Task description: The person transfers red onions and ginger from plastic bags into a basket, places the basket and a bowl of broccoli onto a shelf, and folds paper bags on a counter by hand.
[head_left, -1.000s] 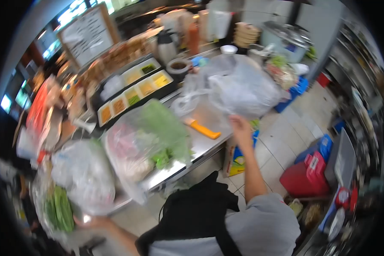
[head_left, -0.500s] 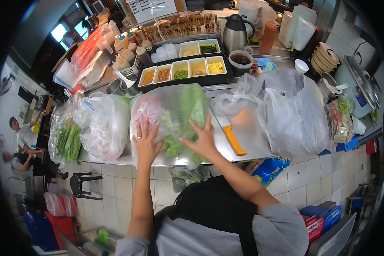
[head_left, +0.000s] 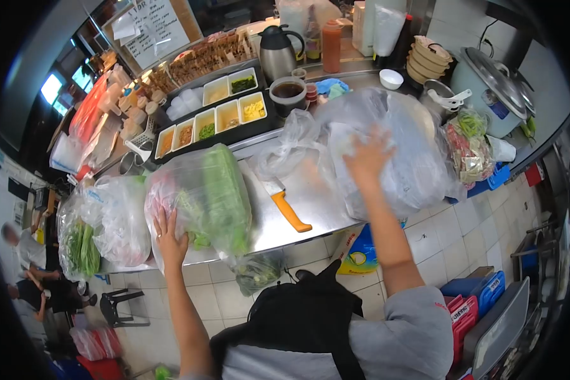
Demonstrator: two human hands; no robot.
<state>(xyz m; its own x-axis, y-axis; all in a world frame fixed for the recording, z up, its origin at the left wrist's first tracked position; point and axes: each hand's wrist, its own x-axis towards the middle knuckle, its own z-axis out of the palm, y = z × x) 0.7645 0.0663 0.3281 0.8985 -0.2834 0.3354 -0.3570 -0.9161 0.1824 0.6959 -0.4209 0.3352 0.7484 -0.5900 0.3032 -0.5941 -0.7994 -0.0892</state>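
Observation:
My left hand [head_left: 170,239], fingers spread and a ring on one finger, rests on the clear bag of vegetables [head_left: 199,190]; leafy greens show through the plastic. With fingers spread and slightly blurred, my right hand [head_left: 369,158] lies on the large whitish plastic bag [head_left: 405,183]. Between the two bags, a knife with an orange handle [head_left: 290,211] lies on the steel counter [head_left: 266,233]. A knotted clear bag [head_left: 291,144] is just beyond the knife. White plastic bags [head_left: 117,218] and a bag of long greens [head_left: 80,250] sit at the left.
Behind the bags stand a tray of toppings [head_left: 218,123], a steel jug [head_left: 278,56], a tub of dark liquid [head_left: 288,92] and a red bottle [head_left: 331,47]. A large lidded pot [head_left: 487,92] is at the right. Two people [head_left: 28,253] are at the far left.
My right hand has left the vegetable bag and moved right onto the large whitish bag. My left hand stays on the vegetable bag. The view has turned slightly.

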